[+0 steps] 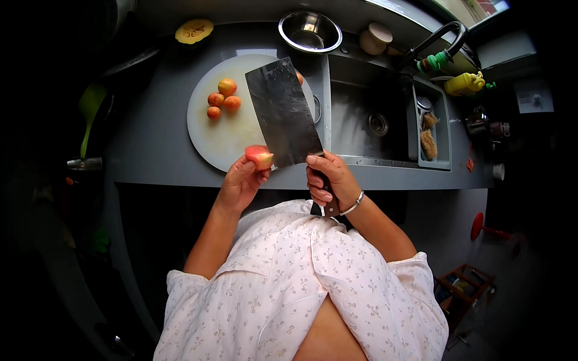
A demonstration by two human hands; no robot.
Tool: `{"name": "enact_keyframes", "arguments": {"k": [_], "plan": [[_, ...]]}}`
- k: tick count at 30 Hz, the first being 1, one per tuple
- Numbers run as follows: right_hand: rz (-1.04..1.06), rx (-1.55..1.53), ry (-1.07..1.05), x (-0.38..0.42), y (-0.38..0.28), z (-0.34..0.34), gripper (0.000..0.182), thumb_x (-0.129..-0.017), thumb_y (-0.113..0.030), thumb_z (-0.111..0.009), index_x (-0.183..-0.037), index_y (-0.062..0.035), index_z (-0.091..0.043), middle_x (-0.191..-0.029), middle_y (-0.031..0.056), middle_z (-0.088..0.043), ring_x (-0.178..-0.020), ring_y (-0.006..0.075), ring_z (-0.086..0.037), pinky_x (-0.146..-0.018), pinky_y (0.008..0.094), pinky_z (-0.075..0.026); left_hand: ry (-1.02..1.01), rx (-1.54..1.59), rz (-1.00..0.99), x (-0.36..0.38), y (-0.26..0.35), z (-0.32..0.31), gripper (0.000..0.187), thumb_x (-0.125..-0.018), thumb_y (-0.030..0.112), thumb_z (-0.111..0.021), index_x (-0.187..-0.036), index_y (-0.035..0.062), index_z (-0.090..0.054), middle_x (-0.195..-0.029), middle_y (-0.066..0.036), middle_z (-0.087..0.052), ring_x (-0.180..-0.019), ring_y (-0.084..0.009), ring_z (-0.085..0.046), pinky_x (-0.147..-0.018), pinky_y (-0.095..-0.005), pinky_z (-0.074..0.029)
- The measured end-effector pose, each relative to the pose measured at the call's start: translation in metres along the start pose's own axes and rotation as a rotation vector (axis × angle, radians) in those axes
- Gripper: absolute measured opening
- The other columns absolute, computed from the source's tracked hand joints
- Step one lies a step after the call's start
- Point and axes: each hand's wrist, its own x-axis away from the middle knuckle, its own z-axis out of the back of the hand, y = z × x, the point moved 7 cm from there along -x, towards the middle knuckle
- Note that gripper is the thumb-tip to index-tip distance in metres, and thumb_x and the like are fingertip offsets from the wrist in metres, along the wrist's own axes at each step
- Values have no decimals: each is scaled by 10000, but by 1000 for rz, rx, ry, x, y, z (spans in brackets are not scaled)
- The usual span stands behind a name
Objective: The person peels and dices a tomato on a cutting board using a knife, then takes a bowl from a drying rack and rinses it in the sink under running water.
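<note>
Pinched in the fingers of my left hand (241,180) is a cut piece of tomato (259,157), its pale stem end facing right. My right hand (332,179) wraps round the dark handle of a cleaver (284,111). The broad blade points up and away, its lower left corner close beside the tomato piece. Beneath both lies a round white cutting board (205,135). Several whole tomatoes (227,87) rest in a group on its left half. Another tomato (299,78) shows partly behind the blade at the board's right.
Right of the board is a steel sink (355,99) with a caddy (444,159) holding scrubbers. A metal bowl (310,32) and a lidded pot (376,38) stand behind. A halved squash (194,31) sits back left; a yellow bottle (464,84) stands by the black faucet (445,42).
</note>
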Motion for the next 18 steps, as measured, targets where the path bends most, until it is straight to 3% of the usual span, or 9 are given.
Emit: {"name": "enact_keyframes", "arguments": {"k": [4, 7, 18], "plan": [[-36, -45, 14, 2, 6, 3, 237, -994, -242, -562, -836, -115, -440, -566, -1, -454, -334, 76, -405, -300, 249, -359, 27, 49, 37, 2, -5, 10, 412, -936, 239, -658, -1259, 7, -552, -1044, -90, -658, -869, -146, -627, -770, -252, -515], [-51, -9, -21, 3, 10, 5, 207, -983, -239, -583, -903, -115, -438, -583, -5, -449, -344, 77, -382, -321, 254, -340, 42, 68, 47, 1, -6, 10, 400, -938, 227, -653, -1258, 8, -556, -1045, -92, -660, -873, -146, -631, -768, -256, -521], [-71, -224, -14, -4, 24, 5, 311, -980, -285, -578, -767, -133, -410, -552, -20, -411, -344, 70, -377, -321, 253, -347, 122, -138, -85, -1, 4, -7, 382, -928, 224, -658, -1230, 6, -575, -972, -73, -643, -845, -156, -603, -781, -265, -483]]}}
